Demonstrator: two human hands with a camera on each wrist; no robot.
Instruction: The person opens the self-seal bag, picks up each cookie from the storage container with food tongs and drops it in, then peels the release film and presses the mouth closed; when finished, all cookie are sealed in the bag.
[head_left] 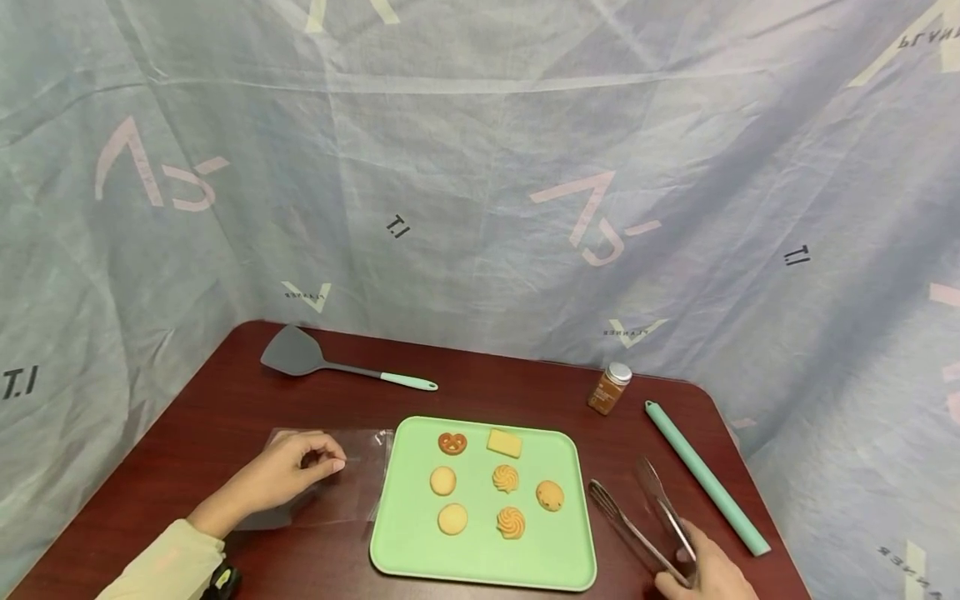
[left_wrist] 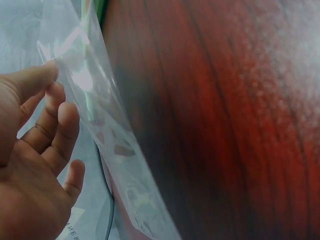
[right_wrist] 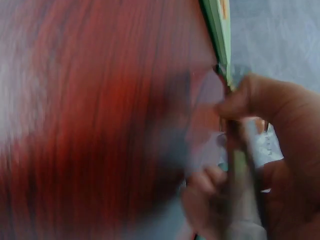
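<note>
A light green tray [head_left: 414, 554] carries several cookies: a pretzel-shaped one [head_left: 452, 443], a rectangular one [head_left: 505, 443], round ones and swirled ones. Left of it lies a clear plastic bag [head_left: 363, 487], partly under my left hand [head_left: 288, 473]. In the left wrist view, that hand's thumb and forefinger pinch the edge of the bag [left_wrist: 117, 125], while the other fingers curl loosely. To the right of the tray, my right hand [head_left: 708, 571] grips metal tongs [head_left: 637, 533], their arms spread and pointing away. The right wrist view is blurred by motion.
A grey spatula [head_left: 296, 354] with a mint handle lies at the back left of the dark red table [head_left: 487, 379]. A spice jar [head_left: 610, 389] with a silver lid stands at the back right. Along the right edge lies a mint green rod [head_left: 705, 475]. Printed cloth [head_left: 480, 208] hangs behind.
</note>
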